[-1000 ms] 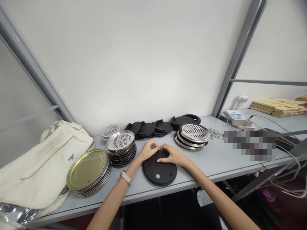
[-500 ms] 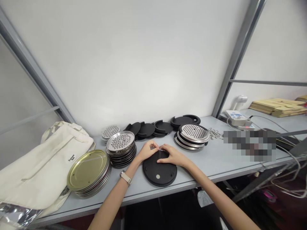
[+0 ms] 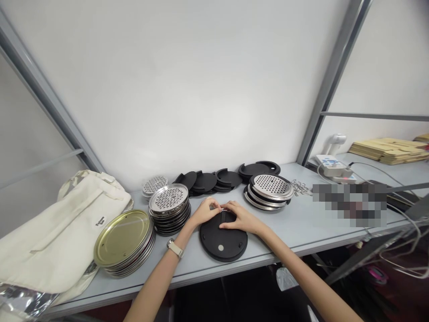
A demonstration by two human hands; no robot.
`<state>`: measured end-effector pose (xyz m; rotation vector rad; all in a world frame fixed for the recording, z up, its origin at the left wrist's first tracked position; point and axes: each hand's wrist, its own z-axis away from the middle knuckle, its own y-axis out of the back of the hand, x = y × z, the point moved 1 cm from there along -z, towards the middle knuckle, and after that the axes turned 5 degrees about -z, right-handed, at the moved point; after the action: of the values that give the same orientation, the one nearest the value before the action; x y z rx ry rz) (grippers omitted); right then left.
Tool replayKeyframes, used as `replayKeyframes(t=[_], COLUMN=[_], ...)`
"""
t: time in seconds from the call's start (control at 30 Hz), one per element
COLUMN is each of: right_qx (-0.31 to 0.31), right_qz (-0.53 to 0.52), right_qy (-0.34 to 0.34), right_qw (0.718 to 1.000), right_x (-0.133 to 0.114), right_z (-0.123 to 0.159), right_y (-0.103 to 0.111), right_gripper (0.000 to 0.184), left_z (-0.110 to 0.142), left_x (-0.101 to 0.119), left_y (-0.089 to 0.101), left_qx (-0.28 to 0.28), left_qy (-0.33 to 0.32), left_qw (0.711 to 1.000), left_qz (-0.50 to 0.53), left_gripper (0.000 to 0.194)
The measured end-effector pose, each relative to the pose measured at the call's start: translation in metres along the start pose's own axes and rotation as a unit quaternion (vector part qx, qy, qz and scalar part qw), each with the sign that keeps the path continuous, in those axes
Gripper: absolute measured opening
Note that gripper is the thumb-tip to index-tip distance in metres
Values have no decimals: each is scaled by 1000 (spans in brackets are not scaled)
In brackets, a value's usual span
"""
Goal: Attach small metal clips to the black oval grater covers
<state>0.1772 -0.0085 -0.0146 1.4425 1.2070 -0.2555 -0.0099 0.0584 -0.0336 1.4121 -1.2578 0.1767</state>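
A round black disc [image 3: 223, 239] with a small silver spot lies flat on the grey table [image 3: 301, 223] in front of me. Both hands meet at its far edge. My left hand [image 3: 207, 210], with a watch on the wrist, pinches a small metal wire piece [image 3: 225, 209] there. My right hand [image 3: 241, 216] rests on the disc's far edge with fingers curled and pressed against the same small piece. The piece is mostly hidden by my fingertips.
Left of the disc stand a stack of perforated steel discs [image 3: 168, 198] and a stack of gold-coloured plates [image 3: 122, 236], with a cream cloth bag [image 3: 50, 237] beyond. Behind are black discs [image 3: 209, 180], another steel stack [image 3: 270, 188], loose wire clips [image 3: 300, 187], and cables [image 3: 400, 255] on the right.
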Motion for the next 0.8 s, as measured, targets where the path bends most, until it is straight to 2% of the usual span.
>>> replayKeyframes(t=[0.43,0.8], right_qx=[0,3], right_qz=[2,7], right_qy=[4,13], right_qw=[1000,1000], right_x=[-2,-1], right_z=[0,-1], right_y=[1,1], right_gripper=[53,54], left_z=[1,1], left_x=[12,11], left_y=[3,4], left_qx=[-15,-37], left_qy=[-10,8], left_qw=[1000,999], left_qz=[-18,-5], left_gripper=[4,12])
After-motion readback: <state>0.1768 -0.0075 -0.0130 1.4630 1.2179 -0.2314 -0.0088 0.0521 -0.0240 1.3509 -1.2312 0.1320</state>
